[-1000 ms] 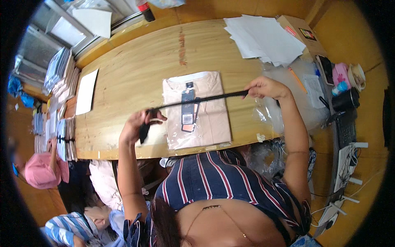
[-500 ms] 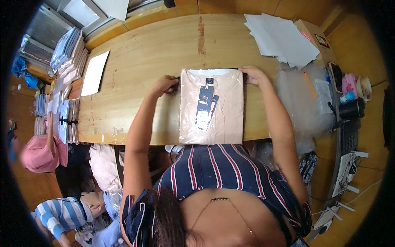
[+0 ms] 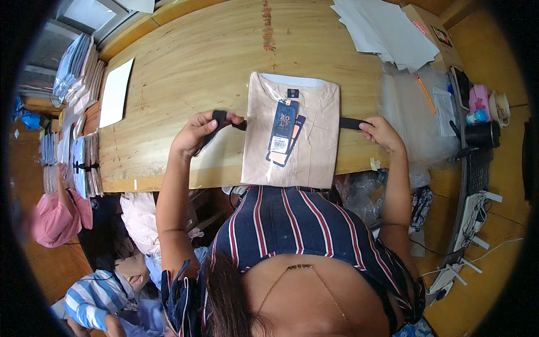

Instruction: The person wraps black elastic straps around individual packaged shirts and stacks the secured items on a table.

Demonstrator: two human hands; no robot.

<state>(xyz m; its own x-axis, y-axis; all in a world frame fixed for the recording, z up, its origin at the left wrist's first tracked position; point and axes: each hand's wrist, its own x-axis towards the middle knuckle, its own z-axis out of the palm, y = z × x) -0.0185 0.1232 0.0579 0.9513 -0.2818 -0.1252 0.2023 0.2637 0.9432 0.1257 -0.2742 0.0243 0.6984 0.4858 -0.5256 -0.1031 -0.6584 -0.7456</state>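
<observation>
A folded beige shirt point(image 3: 259, 154) in a clear plastic bag lies in front of me at the table's near edge, with dark hang tags point(image 3: 286, 126) on its front. A black strap point(image 3: 352, 123) sticks out from both sides of the shirt; its middle is hidden beneath. To the left, my left hand point(image 3: 199, 132) is closed on one end of the strap, which loops over the fingers. My right hand point(image 3: 384, 135) pinches the other end on the right, pulled out straight and flat.
At the left stand stacks of bagged shirts point(image 3: 84, 78), a strapped bundle point(image 3: 80, 160) and a white sheet point(image 3: 117, 92). White papers point(image 3: 387, 33), a carton point(image 3: 429, 31), clear plastic bags point(image 3: 410, 123) and a black mug point(image 3: 483, 135) lie right. People in pink and striped clothes are at the left.
Both hands have moved outward from the shirt and nearer to me, drawing the strap's ends into view. The shirt is slightly tilted now. The whole view has shifted a little.
</observation>
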